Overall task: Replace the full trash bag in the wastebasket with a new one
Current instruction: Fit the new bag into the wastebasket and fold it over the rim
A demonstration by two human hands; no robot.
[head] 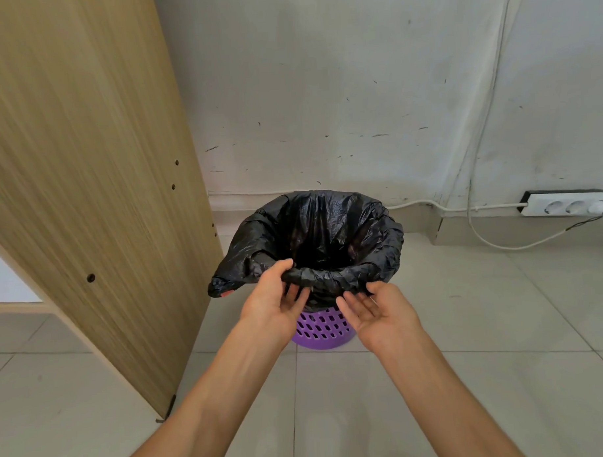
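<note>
Below the middle of the frame, at the near lip of the purple wastebasket [322, 328], both my hands met the black trash bag [327, 224]. The bag sat in the basket with its mouth open and its top rolled outward over the rim; what lay inside was too dark to tell. On the left side of the frame a loose flap of it hung out past the basket toward the wooden panel [86, 167].

My left hand [278, 299] was the one engaged. Its thumb lay over the rolled edge and its fingers curled beneath, pinching that roll. My right hand [378, 316] was turned palm up just beside it, fingers [355, 303] relaxed and grasping nothing, their tips right at the lower fold of the bag — I could not tell whether they touched it.

What mattered for the next move was this: the rolled edge ran left to right across the frame, straight above and beyond my fingers, with the basket wall directly beneath. The hem lay over the rim, so I judged any work on it would start from underneath, and from the left, where I already had a grip.

Farther off, a power strip [566, 207] lay along the wall at the right edge of the frame, well apart from the basket.
</note>
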